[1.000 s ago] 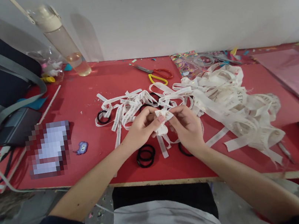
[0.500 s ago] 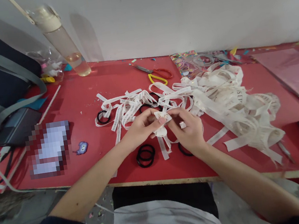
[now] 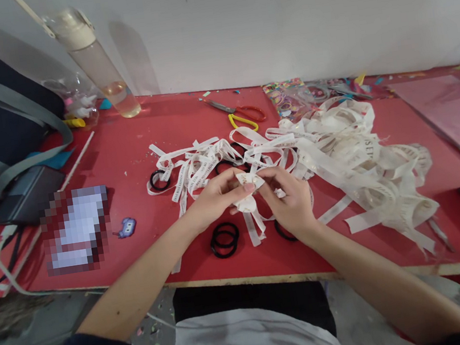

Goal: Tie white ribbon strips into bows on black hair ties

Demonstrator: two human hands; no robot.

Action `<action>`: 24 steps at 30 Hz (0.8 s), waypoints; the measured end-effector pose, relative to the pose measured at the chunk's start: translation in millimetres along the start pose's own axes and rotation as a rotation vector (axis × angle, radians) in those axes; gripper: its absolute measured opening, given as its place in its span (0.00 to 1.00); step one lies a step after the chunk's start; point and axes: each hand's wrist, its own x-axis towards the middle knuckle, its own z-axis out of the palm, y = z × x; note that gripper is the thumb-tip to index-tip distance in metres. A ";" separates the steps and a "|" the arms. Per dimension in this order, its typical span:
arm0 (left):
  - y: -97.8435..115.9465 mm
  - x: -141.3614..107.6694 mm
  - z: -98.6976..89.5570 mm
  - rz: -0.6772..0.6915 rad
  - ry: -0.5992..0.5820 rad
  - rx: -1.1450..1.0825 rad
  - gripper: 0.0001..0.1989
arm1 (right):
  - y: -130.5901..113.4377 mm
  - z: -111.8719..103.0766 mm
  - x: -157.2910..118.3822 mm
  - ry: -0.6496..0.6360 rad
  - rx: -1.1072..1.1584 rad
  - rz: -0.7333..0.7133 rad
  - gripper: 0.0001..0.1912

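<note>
Observed in the head view, over the middle of the red table (image 3: 129, 135): white ribbon piece (image 3: 246, 203), folded, pointed above and rounded below, with faint gold-brown lettering. Pinched at the left between thumb and bent fingers of the left hand (image 3: 220, 194), and held at the right edge by curled, nearly closed fingers of the right hand (image 3: 288, 194). Noted nearby: black rings (image 3: 226, 247) and a ribbon pile (image 3: 335, 156).

The scissors (image 3: 230, 109) are showing red and yellow handles on a red tabletop (image 3: 170, 121). In front of the scissors, the held ribbon (image 3: 247, 203) is bearing brownish lettering on white, and rings (image 3: 226, 247) are showing black.
</note>
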 end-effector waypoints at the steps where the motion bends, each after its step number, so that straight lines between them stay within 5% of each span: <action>1: 0.2 0.0 -0.2 0.002 0.001 -0.001 0.14 | -0.2 -0.1 -0.3 -0.005 0.010 0.005 0.05; 6: 0.8 0.8 -0.2 0.022 0.030 0.024 0.17 | -1.3 0.8 -3.2 0.028 0.078 0.030 0.13; 10: 1.5 0.6 0.8 0.019 0.039 0.041 0.16 | -0.5 1.6 -3.9 0.073 0.068 -0.004 0.08; 17: 0.3 0.4 -0.3 0.013 0.010 0.035 0.16 | 3.8 1.2 -0.6 0.151 -0.025 -0.274 0.10; 24: -2.5 1.2 -0.3 0.020 -0.044 0.015 0.16 | -0.7 3.1 -1.4 0.079 0.121 -0.046 0.07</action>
